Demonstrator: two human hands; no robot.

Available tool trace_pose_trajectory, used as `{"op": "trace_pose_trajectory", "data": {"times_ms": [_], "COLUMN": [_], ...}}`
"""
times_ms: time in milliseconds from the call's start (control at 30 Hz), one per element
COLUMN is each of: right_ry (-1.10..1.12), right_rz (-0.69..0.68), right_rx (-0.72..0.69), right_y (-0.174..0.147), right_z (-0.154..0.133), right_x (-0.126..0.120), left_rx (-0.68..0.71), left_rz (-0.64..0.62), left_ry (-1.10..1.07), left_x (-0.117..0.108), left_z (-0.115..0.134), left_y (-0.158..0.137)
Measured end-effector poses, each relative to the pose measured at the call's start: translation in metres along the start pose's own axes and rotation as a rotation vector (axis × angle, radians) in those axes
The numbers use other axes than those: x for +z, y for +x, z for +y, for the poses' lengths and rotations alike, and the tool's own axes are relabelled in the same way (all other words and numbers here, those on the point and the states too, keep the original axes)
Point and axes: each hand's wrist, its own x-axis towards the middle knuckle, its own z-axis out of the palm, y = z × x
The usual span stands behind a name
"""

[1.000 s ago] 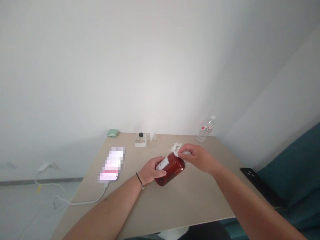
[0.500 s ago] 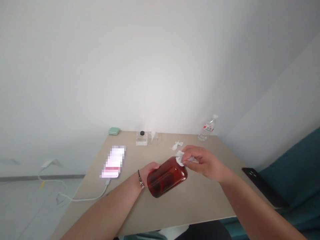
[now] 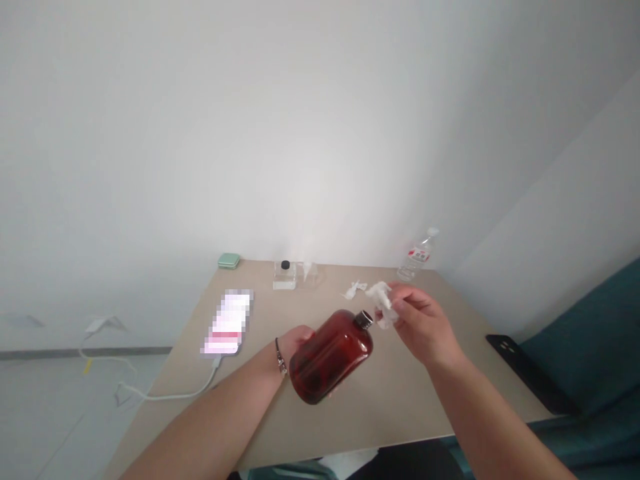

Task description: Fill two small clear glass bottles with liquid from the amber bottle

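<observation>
A dark red-brown bottle is tilted over the table, its uncapped neck pointing up and to the right. My left hand grips it from the left and beneath, with most of its fingers hidden behind the bottle. Just right of the open mouth, my right hand pinches a crumpled white tissue between thumb and fingers. The tissue and the bottle neck are apart. Behind them, another crumpled tissue lies on the tabletop.
On the table, a phone with a white cable lies at left. Along the back stand a green case, a clear black-capped container and a water bottle. A black object lies at the right edge.
My right hand has drawn the tissue off the bottle's neck, to the right and slightly up, uncovering the mouth. The bottle has shifted slightly left and down in my left hand.
</observation>
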Motion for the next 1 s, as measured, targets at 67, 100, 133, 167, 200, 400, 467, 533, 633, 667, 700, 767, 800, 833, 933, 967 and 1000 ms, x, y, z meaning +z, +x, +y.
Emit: {"op": "trace_pose_trajectory", "data": {"times_ms": [67,100,133,167,200,400,467,533,633,667,700,767,800,833,933,967,1000], "right_ry": [-0.047,-0.145,-0.287,-0.452,-0.614,-1.035,-1.076,-1.103,-1.174,-1.211,-1.256,-1.343,-1.376,-1.396,-1.410,-1.405,-1.393], "right_rz": [0.137,0.171,0.189,0.192,0.180,-0.096,-0.204,-0.264,-0.290,-0.282,-0.266,-0.221,-0.201,-0.186,-0.138,-0.108,-0.064], "right_rx": [0.144,0.194,0.234,0.255,0.258,0.191,0.188,0.179,0.198,0.226,0.268,0.378,0.432,0.470,0.496,0.477,0.444], "right_y": [0.006,0.009,0.011,0.011,0.009,-0.041,-0.058,-0.069,-0.070,-0.067,-0.062,-0.051,-0.045,-0.039,-0.031,-0.031,-0.033], "right_z": [0.025,0.040,0.056,0.073,0.089,0.150,0.150,0.146,0.144,0.145,0.147,0.153,0.156,0.159,0.163,0.163,0.161], "right_x": [-0.012,-0.020,-0.030,-0.039,-0.048,-0.060,-0.053,-0.046,-0.046,-0.049,-0.051,-0.057,-0.060,-0.062,-0.066,-0.066,-0.065], "left_rx": [-0.010,-0.004,0.018,0.039,0.054,0.130,0.141,0.136,0.128,0.130,0.133,0.142,0.147,0.154,0.186,0.199,0.208], "left_rz": [-0.045,-0.047,-0.026,0.001,0.027,0.185,0.226,0.238,0.229,0.227,0.227,0.232,0.236,0.241,0.255,0.257,0.258], "left_ry": [-0.163,-0.214,-0.245,-0.272,-0.305,-0.430,-0.430,-0.423,-0.418,-0.421,-0.426,-0.431,-0.426,-0.414,-0.351,-0.324,-0.293], "left_x": [-0.002,-0.002,-0.002,-0.002,-0.001,-0.001,-0.003,-0.006,-0.008,-0.008,-0.008,-0.007,-0.005,-0.004,0.001,0.003,0.003], "left_z": [-0.007,-0.009,-0.010,-0.010,-0.010,-0.008,-0.010,-0.013,-0.016,-0.016,-0.016,-0.015,-0.014,-0.012,-0.007,-0.006,-0.005], "left_y": [0.005,0.007,0.009,0.012,0.013,0.022,0.023,0.024,0.023,0.023,0.022,0.022,0.022,0.022,0.022,0.023,0.023]}}
